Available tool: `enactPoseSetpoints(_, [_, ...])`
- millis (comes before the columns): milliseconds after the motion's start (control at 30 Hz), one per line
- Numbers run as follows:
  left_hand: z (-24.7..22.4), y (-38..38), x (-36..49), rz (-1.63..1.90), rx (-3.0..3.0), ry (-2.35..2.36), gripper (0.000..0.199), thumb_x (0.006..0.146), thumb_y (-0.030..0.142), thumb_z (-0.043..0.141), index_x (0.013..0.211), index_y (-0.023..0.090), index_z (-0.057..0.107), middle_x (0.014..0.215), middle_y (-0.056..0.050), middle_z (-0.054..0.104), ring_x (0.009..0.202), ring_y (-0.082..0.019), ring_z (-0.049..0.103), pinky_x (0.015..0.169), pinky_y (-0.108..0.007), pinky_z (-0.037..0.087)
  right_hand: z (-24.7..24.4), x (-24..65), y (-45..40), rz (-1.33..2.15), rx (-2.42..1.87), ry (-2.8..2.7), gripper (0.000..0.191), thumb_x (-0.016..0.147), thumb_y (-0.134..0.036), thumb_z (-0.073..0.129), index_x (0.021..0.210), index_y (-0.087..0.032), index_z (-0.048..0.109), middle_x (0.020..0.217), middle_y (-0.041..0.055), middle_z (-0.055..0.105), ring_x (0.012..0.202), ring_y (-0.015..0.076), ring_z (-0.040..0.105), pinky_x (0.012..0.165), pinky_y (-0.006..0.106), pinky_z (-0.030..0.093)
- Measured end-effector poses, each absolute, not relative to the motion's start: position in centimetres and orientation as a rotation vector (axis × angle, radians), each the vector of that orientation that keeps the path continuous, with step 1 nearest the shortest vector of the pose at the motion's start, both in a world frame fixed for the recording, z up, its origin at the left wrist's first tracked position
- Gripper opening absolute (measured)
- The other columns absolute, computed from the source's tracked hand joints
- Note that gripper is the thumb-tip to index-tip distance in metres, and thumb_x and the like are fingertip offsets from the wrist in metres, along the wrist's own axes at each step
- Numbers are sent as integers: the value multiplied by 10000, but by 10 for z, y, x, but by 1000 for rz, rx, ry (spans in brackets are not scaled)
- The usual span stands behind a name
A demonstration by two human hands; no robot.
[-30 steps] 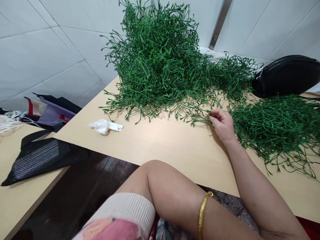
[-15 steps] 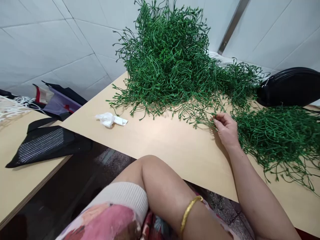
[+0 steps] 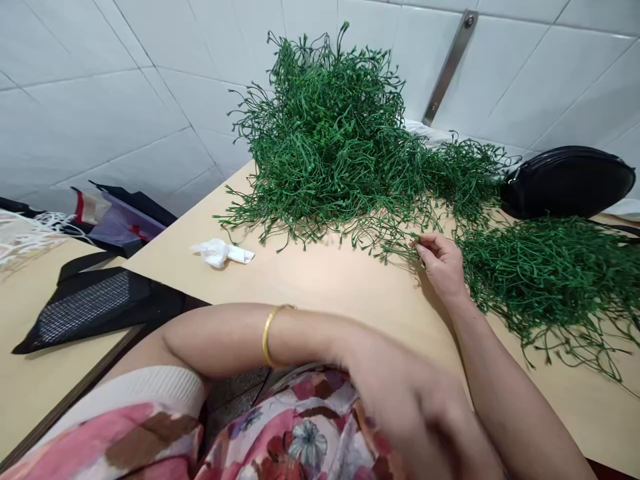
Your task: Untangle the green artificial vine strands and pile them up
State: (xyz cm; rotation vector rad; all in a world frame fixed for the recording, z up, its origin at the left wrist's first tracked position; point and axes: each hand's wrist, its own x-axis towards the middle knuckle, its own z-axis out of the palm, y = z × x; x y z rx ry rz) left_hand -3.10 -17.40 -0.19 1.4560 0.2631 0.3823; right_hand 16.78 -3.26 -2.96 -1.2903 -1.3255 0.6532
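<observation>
A tall heap of thin green stems with small budded tips point(image 3: 325, 140) lies on the pale wooden table point(image 3: 320, 280), against the tiled wall. My right hand point(image 3: 440, 263) rests at the heap's front right edge, thumb and fingers pinched on a green stem. To its right is a second, flatter pile of green stems point(image 3: 550, 267). My left hand point(image 3: 415, 400), with a gold bangle on the arm, is low in front of me beside my right forearm. It is smeared by motion, and its fingers cannot be made out.
A crumpled white tissue point(image 3: 215, 253) lies on the left of the table. A black bag point(image 3: 570, 181) stands at the back right. On the left are a black mesh bag point(image 3: 85, 307), white cords point(image 3: 45, 230) and a purple bag point(image 3: 123, 217).
My left forearm and bangle have swung up and leftward in view, and the left hand has come into sight. My right hand keeps its pinch. The view has tilted slightly.
</observation>
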Motion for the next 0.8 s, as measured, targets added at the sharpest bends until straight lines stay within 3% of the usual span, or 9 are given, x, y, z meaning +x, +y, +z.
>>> enactPoseSetpoints(67, [24, -98, -23, 300, 1584, 268, 166, 734, 334, 645, 739, 177, 700, 657, -17, 620, 591, -110, 554, 532, -225, 439, -27, 168, -34, 660, -1286, -1357, 119, 711, -241, 605, 820, -195, 607, 782, 17, 646, 726, 154, 588, 693, 306, 466])
enactPoseSetpoints(133, [36, -36, -14, 578, 1658, 484, 126, 772, 230, 605, 715, 138, 670, 625, -2, 569, 573, -57, 483, 562, -201, 390, -24, 168, -35, 677, -1276, -1375, 118, 704, -224, 599, 819, -199, 610, 789, 13, 651, 723, 148, 586, 685, 298, 465])
enactPoseSetpoints(233, [25, 12, 0, 704, 1669, 621, 175, 784, 129, 538, 625, 118, 612, 566, 20, 511, 554, -55, 426, 564, -203, 354, -23, 168, -34, 686, -1269, -1394, 112, 714, -221, 591, 820, -196, 613, 742, 2, 627, 655, 130, 555, 609, 271, 446])
enactPoseSetpoints(333, [1, 16, 16, 811, 1724, 762, 127, 733, 61, 539, 655, 110, 627, 648, 5, 584, 634, -82, 498, 637, -220, 387, -24, 168, -31, 674, -1268, -1383, 109, 708, -223, 596, 810, -189, 616, 700, -10, 585, 589, 111, 508, 547, 252, 418])
enactPoseSetpoints(400, [-9, 12, 25, 801, 1651, 726, 133, 711, 22, 525, 704, 102, 631, 695, -5, 608, 659, -86, 527, 666, -226, 407, -25, 168, -30, 679, -1245, -1334, 117, 692, -217, 611, 805, -187, 615, 730, -9, 589, 624, 112, 527, 591, 259, 439])
enactPoseSetpoints(500, [-10, 7, 33, 742, 1411, 648, 210, 679, -25, 521, 829, 90, 614, 643, 20, 573, 554, -57, 491, 585, -210, 397, -23, 167, -30, 698, -1203, -1277, 128, 681, -207, 625, 807, -187, 620, 790, 3, 611, 716, 128, 568, 695, 286, 470])
enactPoseSetpoints(633, [-7, 7, 31, 677, 1226, 685, 225, 696, 3, 562, 904, 85, 593, 490, 78, 437, 401, -30, 377, 442, -186, 311, -21, 166, -32, 768, -1159, -1302, 147, 684, -219, 649, 828, -190, 649, 834, 16, 623, 742, 132, 582, 724, 295, 483])
enactPoseSetpoints(800, [-9, 13, 24, 790, 1052, 683, 163, 722, 78, 602, 868, 129, 552, 558, 47, 531, 379, -24, 422, 391, -163, 285, -21, 172, -31, 823, -1101, -1113, 200, 724, -305, 643, 900, -211, 635, 833, 7, 622, 711, 116, 599, 753, 308, 508])
